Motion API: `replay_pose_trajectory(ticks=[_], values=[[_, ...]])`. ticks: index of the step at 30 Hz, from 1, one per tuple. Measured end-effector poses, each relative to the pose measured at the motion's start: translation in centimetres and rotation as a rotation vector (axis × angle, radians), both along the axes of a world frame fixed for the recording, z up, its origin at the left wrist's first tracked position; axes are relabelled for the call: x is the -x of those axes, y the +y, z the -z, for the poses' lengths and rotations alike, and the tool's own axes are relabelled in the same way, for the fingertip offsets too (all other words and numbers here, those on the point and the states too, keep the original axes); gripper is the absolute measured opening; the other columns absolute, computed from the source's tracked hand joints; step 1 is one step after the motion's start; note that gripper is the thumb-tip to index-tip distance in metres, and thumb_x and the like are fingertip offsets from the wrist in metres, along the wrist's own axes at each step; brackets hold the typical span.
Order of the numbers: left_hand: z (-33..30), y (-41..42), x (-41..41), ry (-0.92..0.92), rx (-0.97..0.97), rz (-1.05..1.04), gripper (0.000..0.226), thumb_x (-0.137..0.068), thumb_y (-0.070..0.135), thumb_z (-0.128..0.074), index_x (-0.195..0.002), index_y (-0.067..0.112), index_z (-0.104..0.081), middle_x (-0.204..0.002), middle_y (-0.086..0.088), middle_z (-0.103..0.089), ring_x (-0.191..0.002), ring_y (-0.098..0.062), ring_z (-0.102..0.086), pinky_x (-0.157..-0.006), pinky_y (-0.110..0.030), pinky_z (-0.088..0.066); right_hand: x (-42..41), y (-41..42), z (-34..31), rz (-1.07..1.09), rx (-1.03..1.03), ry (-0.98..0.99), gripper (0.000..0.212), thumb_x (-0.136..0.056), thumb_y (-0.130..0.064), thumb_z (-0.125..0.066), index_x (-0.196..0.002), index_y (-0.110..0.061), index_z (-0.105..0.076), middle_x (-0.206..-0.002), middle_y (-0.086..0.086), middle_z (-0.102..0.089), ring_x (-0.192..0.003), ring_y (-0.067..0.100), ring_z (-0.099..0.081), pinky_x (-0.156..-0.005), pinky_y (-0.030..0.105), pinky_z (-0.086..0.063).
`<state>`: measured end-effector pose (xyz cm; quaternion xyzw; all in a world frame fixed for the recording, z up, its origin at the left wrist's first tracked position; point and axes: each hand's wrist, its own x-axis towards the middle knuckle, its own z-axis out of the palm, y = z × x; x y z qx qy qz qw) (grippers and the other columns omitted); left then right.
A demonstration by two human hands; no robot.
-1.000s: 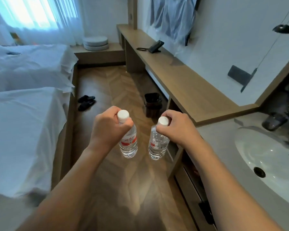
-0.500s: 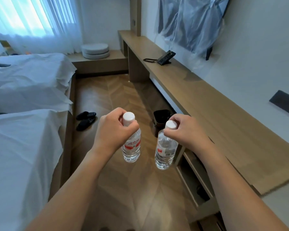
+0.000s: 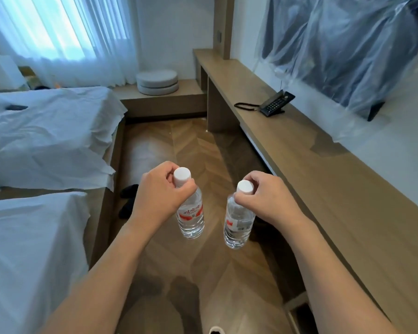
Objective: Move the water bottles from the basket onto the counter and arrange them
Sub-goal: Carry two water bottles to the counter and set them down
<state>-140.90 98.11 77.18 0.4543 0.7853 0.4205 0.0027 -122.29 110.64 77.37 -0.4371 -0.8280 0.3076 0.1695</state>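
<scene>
Clear bottles, the left bottle and right bottle, hang by their necks, pinched in our left hand and right hand, now carried past the sink alongside the desk, ready for placing.

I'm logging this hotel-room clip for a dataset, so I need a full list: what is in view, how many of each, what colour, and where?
water bottles: 2, clear with white caps and red-and-white labels, held over the floor, left one and right one
counter: 1, light wood, along the right wall
telephone: 1, black, on the counter's far part
plastic-covered screen: 1, dark, on the wall above the counter
round cushions: 2, grey, stacked on the low platform by the window
beds: 2, white sheets, left side, far one and near one
slippers: dark, on the floor by the beds
curtain: white, sheer, far window
left hand: fingers grip the left bottle's neck
right hand: fingers grip the right bottle's neck
</scene>
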Motion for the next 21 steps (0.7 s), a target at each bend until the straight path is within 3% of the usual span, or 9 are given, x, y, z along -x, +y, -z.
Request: replay_pose_trajectory(ticks=[6, 14, 21], values=[[-1.6, 10.4, 8.8, 0.021, -0.008, -0.059, 0.020, -0.078, 0.031, -0.076, -0.082, 0.019, -0.060, -0.063, 0.020, -0.047, -0.056, 0.000, -0.050, -0.048, -0.006, -0.032, 9.2, 10.6, -0.9, -0.031, -0.025, 0.023, 0.020, -0.072, -0.037, -0.071, -0.087, -0.027, -0.062, -0.077, -0.010, -0.064, -0.070, 0.006, -0.060, -0.056, 0.023, -0.041], [-0.1, 24.4, 23.1, -0.009, -0.024, 0.008, 0.020, -0.074, 0.030, -0.076, -0.074, 0.023, -0.057, -0.060, 0.017, -0.048, -0.061, 0.005, -0.054, -0.051, -0.004, -0.035, 23.3, 24.8, -0.1, -0.005, -0.014, 0.019, 0.017, -0.072, -0.035, -0.072, -0.083, -0.026, -0.064, -0.077, -0.009, -0.065, -0.070, 0.005, -0.059, -0.055, 0.021, -0.039], [-1.2, 37.0, 36.2, -0.097, -0.047, 0.064, 0.020, -0.077, 0.030, -0.075, -0.088, 0.018, -0.065, -0.076, 0.013, -0.062, -0.067, -0.005, -0.059, -0.059, -0.013, -0.041, 36.5, 36.6, -1.8, 0.015, -0.021, 0.026, 0.021, -0.073, -0.035, -0.074, -0.088, -0.025, -0.063, -0.080, -0.010, -0.064, -0.072, 0.006, -0.059, -0.056, 0.020, -0.040]])
